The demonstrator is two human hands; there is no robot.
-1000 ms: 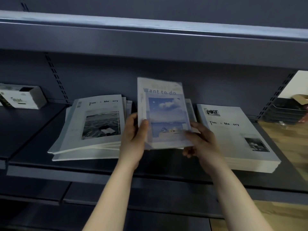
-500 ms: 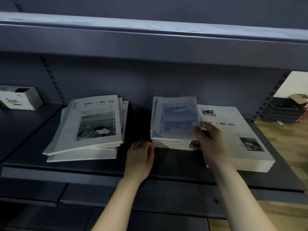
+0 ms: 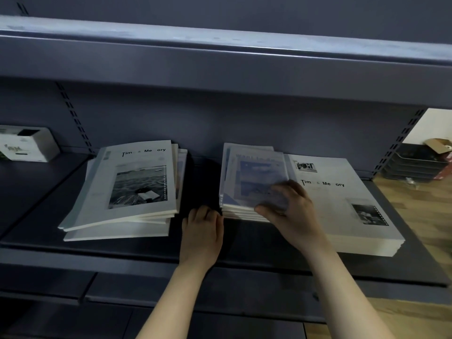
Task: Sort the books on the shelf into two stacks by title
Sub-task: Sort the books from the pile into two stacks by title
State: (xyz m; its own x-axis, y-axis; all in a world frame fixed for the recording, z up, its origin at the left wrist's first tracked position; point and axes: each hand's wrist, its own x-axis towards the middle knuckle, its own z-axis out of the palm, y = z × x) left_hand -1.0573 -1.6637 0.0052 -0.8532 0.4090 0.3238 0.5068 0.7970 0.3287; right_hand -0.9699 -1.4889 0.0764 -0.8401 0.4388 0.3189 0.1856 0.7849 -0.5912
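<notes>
blue book (image 3: pixel 256 177) on top of middle stack (image 3: pixel 244 211), on the shelf (image 3: pixel 122 250) | our right hand (image 3: pixel 291 211) lies flat on its cover, fingers spread, grasping nothing, we judge to square it | our left hand (image 3: pixel 201 236) open against stack's left edge as stop | white stacks (image 3: pixel 132 192) both sides, one title in two places: sorting seems unfinished

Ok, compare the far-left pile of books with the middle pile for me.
The left pile is fanned askew, its top cover showing a black-and-white photo; the middle pile sits squarer, topped by a bluish sky cover. No hand touches the left pile; the right hand rests on the middle one. Both lie flat.
</notes>
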